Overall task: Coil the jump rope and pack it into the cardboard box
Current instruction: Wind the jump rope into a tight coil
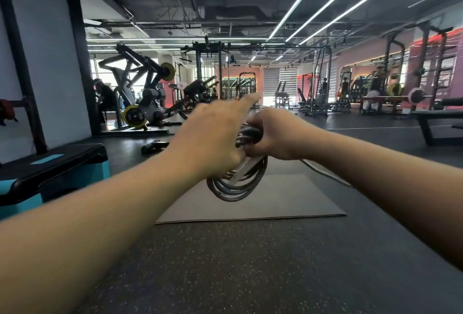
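Head view: both arms reach fwd over the floor of a gym. The right hand is curled round the top of the jump rope, gripping the bundled loops; the coil hangs below it in several dark rings w/ a pale handle slanting across them. One loose strand trails off to the right, under the right forearm. The left hand sits just left of the coil, touching it, index finger stretched out toward the far side (blurred, so I cannot tell whether its other fingers grip anything). The rope hangs above a grey mat on the floor. Near left: a black-topped teal step platform. Weight machines stand far behind.
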A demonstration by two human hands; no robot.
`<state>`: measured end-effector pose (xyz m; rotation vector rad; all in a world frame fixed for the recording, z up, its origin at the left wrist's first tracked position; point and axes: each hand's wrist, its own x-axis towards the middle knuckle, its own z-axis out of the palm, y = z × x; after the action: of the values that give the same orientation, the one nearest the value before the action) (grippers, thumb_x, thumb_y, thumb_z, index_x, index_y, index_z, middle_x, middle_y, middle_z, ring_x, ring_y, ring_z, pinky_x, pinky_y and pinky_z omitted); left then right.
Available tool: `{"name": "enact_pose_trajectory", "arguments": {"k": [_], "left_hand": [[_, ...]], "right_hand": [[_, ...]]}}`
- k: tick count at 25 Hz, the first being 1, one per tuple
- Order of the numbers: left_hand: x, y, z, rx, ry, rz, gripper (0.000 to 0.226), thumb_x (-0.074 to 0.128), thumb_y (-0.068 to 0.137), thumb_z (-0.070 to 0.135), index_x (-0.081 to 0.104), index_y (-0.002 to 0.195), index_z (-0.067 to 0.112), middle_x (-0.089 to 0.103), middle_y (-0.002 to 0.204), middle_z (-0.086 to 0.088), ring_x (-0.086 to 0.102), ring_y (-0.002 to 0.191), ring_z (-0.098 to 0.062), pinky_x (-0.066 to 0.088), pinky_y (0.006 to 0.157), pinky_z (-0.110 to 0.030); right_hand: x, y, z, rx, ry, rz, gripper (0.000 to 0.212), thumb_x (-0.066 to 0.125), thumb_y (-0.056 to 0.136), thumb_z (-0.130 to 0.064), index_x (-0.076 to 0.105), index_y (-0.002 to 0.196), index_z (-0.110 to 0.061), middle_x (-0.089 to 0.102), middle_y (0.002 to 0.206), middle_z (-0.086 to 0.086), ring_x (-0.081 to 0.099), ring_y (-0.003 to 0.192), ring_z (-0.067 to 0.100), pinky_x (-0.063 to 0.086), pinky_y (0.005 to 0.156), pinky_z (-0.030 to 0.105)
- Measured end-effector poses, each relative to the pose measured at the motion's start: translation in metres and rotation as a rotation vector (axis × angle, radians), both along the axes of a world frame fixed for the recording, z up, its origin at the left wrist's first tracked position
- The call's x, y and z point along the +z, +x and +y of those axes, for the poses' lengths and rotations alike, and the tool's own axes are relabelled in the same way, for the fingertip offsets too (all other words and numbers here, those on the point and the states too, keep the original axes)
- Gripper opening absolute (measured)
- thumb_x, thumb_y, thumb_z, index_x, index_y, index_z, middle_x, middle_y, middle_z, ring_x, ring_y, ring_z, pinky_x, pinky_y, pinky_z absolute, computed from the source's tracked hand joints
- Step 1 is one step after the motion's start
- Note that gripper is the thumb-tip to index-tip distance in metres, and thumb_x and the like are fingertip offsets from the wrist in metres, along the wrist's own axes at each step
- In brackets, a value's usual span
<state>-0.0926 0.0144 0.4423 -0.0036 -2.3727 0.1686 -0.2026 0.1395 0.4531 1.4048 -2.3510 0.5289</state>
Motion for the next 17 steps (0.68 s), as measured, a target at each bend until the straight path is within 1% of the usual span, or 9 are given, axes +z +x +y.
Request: {"name": "enact_pose_trajectory", "arguments": {"k": [1, 2, 3, 5, 7, 10, 13, 15, 17], "left_hand": [[0.008, -0.005, 0.001, -0.008, 0.102, -0.139, 0.076, 0.077, 0.082, 0.027, 0.038, 0.147, 0.03, 0.065, 0.132, -0.003, 0.061, 0.115, -0.024, 0.047, 0.096, -0.038], [0.014, -0.009, -0.002, -0.016, 0.207, -0.257, 0.061, 0.075, 0.085, 0.026, 0.047, 0.139, 0.028, 0.069, 0.122, -0.003, 0.064, 0.101, -0.021, 0.049, 0.085, -0.033], [0.018, -0.009, -0.005, -0.023, 0.282, -0.347, 0.051, 0.075, 0.087, 0.028, 0.051, 0.132, 0.027, 0.071, 0.115, -0.003, 0.065, 0.092, -0.017, 0.048, 0.079, -0.031], [0.016, -0.007, -0.016, -0.074, 0.467, -0.488, 0.039, 0.072, 0.091, 0.03, 0.055, 0.125, 0.022, 0.075, 0.104, -0.003, 0.069, 0.085, -0.015, 0.055, 0.081, -0.035], [0.001, -0.001, -0.019, -0.191, 0.738, -0.572, 0.016, 0.06, 0.1, 0.022, 0.062, 0.112, 0.012, 0.075, 0.095, -0.008, 0.073, 0.079, -0.016, 0.06, 0.082, -0.037], [-0.018, 0.004, -0.008, -0.396, 1.046, -0.524, 0.016, 0.046, 0.102, 0.01, 0.058, 0.091, 0.006, 0.058, 0.071, -0.007, 0.056, 0.057, -0.017, 0.056, 0.064, -0.035], [-0.016, 0.01, -0.003, -0.47, 1.193, -0.605, 0.004, 0.062, 0.095, 0.007, 0.06, 0.093, 0.009, 0.053, 0.06, 0.004, 0.043, 0.052, -0.011, 0.05, 0.06, -0.032], [-0.012, 0.012, -0.001, -0.44, 1.191, -0.694, 0.02, 0.077, 0.085, 0.014, 0.064, 0.101, 0.013, 0.061, 0.058, 0.005, 0.041, 0.053, -0.01, 0.046, 0.06, -0.031], [-0.014, 0.006, 0.001, -0.399, 1.254, -0.643, 0.043, 0.087, 0.071, 0.022, 0.067, 0.11, 0.019, 0.073, 0.076, -0.006, 0.041, 0.051, -0.009, 0.043, 0.056, -0.03]], "right_hand": [[0.003, 0.002, 0.0, -0.004, 0.026, 0.029, 0.026, 0.081, 0.08, -0.024, 0.075, 0.098, -0.006, 0.076, 0.089, 0.011, 0.07, 0.085, 0.028, 0.056, 0.08, 0.044], [0.004, 0.004, 0.0, 0.001, 0.034, 0.026, 0.03, 0.082, 0.079, -0.023, 0.074, 0.103, -0.008, 0.076, 0.093, 0.012, 0.07, 0.088, 0.029, 0.056, 0.082, 0.044], [0.003, 0.004, 0.002, 0.014, 0.026, -0.026, 0.035, 0.084, 0.077, -0.022, 0.072, 0.108, -0.011, 0.076, 0.096, 0.012, 0.07, 0.09, 0.03, 0.057, 0.082, 0.044], [-0.001, 0.002, 0.008, 0.068, -0.015, -0.277, 0.047, 0.087, 0.075, -0.018, 0.061, 0.114, -0.016, 0.074, 0.1, 0.016, 0.067, 0.079, 0.031, 0.058, 0.068, 0.042], [-0.002, -0.001, 0.013, 0.119, -0.042, -0.524, 0.054, 0.088, 0.075, -0.013, 0.052, 0.115, -0.017, 0.069, 0.095, 0.025, 0.054, 0.065, 0.025, 0.045, 0.049, 0.032], [0.003, -0.008, 0.022, 0.184, -0.03, -0.679, 0.053, 0.086, 0.079, -0.009, 0.051, 0.118, -0.017, 0.057, 0.088, 0.021, 0.045, 0.06, 0.018, 0.035, 0.047, 0.027], [0.008, -0.01, 0.027, 0.242, 0.09, -0.704, 0.05, 0.082, 0.086, -0.019, 0.05, 0.124, -0.02, 0.054, 0.088, 0.018, 0.042, 0.056, 0.014, 0.033, 0.047, 0.027], [0.01, -0.009, 0.025, 0.229, 0.116, -0.619, 0.044, 0.076, 0.09, -0.036, 0.05, 0.124, -0.024, 0.053, 0.079, 0.015, 0.042, 0.054, 0.013, 0.036, 0.046, 0.027], [0.01, -0.007, 0.02, 0.202, 0.091, -0.449, 0.041, 0.066, 0.093, -0.049, 0.048, 0.121, -0.025, 0.062, 0.079, 0.017, 0.045, 0.054, 0.016, 0.04, 0.046, 0.028]]}}
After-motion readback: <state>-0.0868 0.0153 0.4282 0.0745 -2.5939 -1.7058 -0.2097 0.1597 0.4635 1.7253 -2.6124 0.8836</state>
